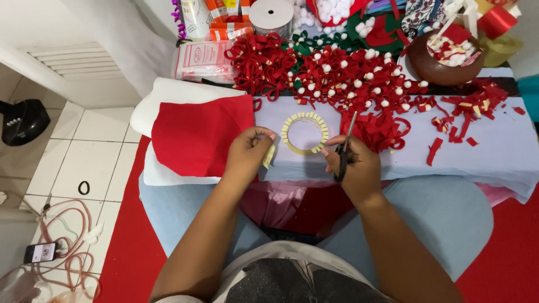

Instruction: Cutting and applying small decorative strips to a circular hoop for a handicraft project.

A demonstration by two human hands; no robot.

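Across a low table (pixel 505 151) draped in pale lilac cloth, a seated person worked at felt craft pieces. At the far right stood a round brown bowl (pixel 443 68) filled with red and white scraps. Beside the white ribbon spool (pixel 271 15) at the back lay a flat clear packet with a red-printed label (pixel 203 60), with orange-and-white packages (pixel 224 14) upright behind it. Heaps of red felt bows with white pompoms (pixel 348 76) covered the middle. A ring of yellowish tape tabs (pixel 305 133) lay between the hands. The left hand (pixel 250 151) pinched a small pale yellow strip (pixel 270 156); the right hand (pixel 355 167) gripped black-handled scissors (pixel 343 147), blades pointing away. A red felt sheet (pixel 199 137) rested on white felt at left, above white floor tiles (pixel 73 163) and red carpet (pixel 126 247).
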